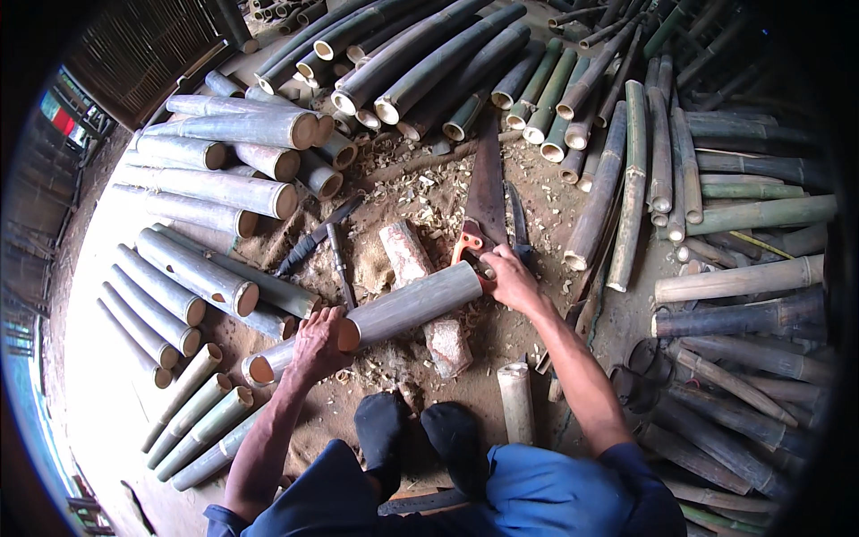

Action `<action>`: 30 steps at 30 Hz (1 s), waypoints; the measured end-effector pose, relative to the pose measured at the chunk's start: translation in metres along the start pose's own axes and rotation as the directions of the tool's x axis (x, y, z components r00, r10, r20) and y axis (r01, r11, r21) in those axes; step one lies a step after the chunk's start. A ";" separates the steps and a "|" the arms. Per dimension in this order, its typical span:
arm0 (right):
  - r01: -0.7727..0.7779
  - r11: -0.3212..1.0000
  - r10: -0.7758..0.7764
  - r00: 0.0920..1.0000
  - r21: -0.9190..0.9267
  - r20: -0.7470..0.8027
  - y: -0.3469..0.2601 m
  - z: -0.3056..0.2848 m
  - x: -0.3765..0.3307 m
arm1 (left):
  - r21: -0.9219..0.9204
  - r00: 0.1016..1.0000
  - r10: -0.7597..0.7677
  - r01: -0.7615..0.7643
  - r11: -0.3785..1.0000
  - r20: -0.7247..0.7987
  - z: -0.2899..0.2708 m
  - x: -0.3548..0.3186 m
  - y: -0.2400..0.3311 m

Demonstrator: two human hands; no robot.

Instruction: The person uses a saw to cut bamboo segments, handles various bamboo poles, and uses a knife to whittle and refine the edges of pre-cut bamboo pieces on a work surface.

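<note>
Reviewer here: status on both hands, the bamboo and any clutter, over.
Left hand holding grey bamboo tube. Right hand gripping orange-handled saw. Tube lies across pale log. Wood chips scattered nearby.

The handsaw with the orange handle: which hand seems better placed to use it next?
The right hand, I'd judge: it is at the orange handle of the handsaw. The left hand is farther away, on the grey bamboo tube, perhaps better placed to steady that.

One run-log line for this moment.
left hand: on bamboo tube | right hand: gripping orange-handled saw | tube: crosses over pale log
</note>
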State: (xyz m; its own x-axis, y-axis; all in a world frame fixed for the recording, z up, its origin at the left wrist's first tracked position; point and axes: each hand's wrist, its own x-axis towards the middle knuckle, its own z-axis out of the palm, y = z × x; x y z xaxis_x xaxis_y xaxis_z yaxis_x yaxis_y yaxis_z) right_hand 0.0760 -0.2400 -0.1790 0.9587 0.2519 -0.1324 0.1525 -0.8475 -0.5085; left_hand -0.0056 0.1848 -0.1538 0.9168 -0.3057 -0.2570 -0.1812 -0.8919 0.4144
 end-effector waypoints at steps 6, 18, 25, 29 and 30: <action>0.180 0.982 -0.182 0.983 0.050 0.036 -0.008 0.026 0.008 | 0.023 0.997 -0.007 0.008 1.000 -0.077 -0.003 -0.004 0.003; -0.184 0.922 0.273 0.933 0.342 -0.233 -0.008 -0.001 0.011 | -0.089 0.989 0.017 -0.031 0.996 -0.146 -0.004 -0.007 0.011; 0.275 0.489 0.384 0.784 0.828 -0.488 -0.022 -0.082 -0.055 | -0.026 0.974 0.185 -0.183 0.983 0.133 -0.060 0.007 0.039; 0.281 0.539 0.373 0.766 0.794 -0.524 -0.084 -0.107 -0.157 | -0.165 0.869 0.473 -0.450 0.878 0.147 -0.096 0.052 0.073; 0.283 0.488 0.333 0.814 0.826 -0.476 -0.087 -0.103 -0.181 | -0.232 0.869 0.481 -0.447 0.864 0.119 -0.095 0.064 0.084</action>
State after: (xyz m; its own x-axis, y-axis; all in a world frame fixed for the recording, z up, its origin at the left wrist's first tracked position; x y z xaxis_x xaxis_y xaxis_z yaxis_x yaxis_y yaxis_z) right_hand -0.0859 -0.2599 -0.0226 0.9456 -0.2993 0.1277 0.1474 0.0441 -0.9881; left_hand 0.0718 0.1220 -0.0528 0.6668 -0.7343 -0.1275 -0.4838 -0.5566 0.6754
